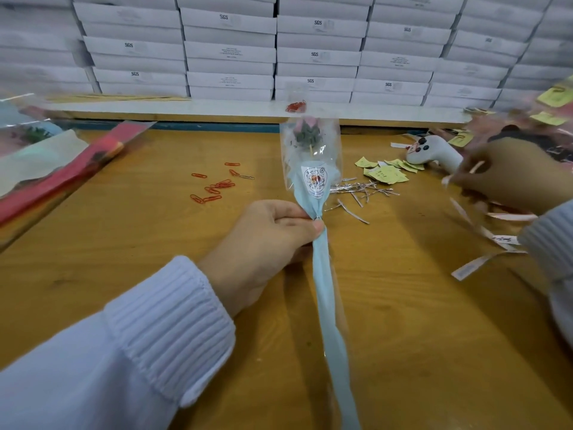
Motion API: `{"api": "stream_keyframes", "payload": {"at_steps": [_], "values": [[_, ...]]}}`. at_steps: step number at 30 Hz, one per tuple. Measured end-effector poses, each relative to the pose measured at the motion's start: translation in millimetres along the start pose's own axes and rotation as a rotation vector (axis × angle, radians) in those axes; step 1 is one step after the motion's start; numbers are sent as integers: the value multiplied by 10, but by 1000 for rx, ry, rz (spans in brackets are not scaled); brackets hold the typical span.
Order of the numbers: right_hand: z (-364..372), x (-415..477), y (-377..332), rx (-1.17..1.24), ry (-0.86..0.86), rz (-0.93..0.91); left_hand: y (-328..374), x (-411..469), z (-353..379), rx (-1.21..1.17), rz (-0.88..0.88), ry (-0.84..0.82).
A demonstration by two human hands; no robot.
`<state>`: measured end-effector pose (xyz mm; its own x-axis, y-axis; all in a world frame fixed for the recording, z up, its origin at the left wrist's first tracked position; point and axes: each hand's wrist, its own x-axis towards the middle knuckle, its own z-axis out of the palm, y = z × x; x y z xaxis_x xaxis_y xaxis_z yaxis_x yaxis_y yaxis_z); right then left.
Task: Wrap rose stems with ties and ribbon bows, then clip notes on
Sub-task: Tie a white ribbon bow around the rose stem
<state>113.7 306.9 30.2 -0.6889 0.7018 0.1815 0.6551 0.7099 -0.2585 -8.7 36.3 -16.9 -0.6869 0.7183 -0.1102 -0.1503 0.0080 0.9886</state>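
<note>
A pink rose in a clear and light-blue sleeve point(311, 156) stands upright at the middle of the wooden table point(124, 237). My left hand point(269, 243) grips the sleeve at its gathered neck, where a silver tie point(318, 217) is wound. The blue wrap runs down toward me. My right hand point(508, 175), blurred at the right, pinches a white ribbon strip point(465, 173) above a pile of white ribbons point(490, 240). Loose silver ties point(359, 192) lie right of the rose. Orange paper clips point(217, 186) lie to its left, yellow notes point(384, 170) to its right.
A white glue gun point(434, 153) lies behind the yellow notes. Stacked white boxes point(279, 48) fill the back. Red and clear wrapping sleeves point(62, 175) lie at the left. More wrapped flowers with yellow notes point(552, 110) sit at the far right.
</note>
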Motion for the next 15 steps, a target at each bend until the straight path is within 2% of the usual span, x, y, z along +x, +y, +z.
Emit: {"api": "stream_keyframes", "payload": {"at_steps": [2,6,9,15], "values": [[16,-74,-259,15,46,-176,-3,-1,6,-19,16,-26],[73,-340,-738,203,-90,-429,7,-7,14,-38,50,-71],[192,-490,-970,256,-206,-477,-16,-7,14,34,78,-88],[335,-627,-1119,531,-336,-428,9,-33,10,143,112,-140]]}}
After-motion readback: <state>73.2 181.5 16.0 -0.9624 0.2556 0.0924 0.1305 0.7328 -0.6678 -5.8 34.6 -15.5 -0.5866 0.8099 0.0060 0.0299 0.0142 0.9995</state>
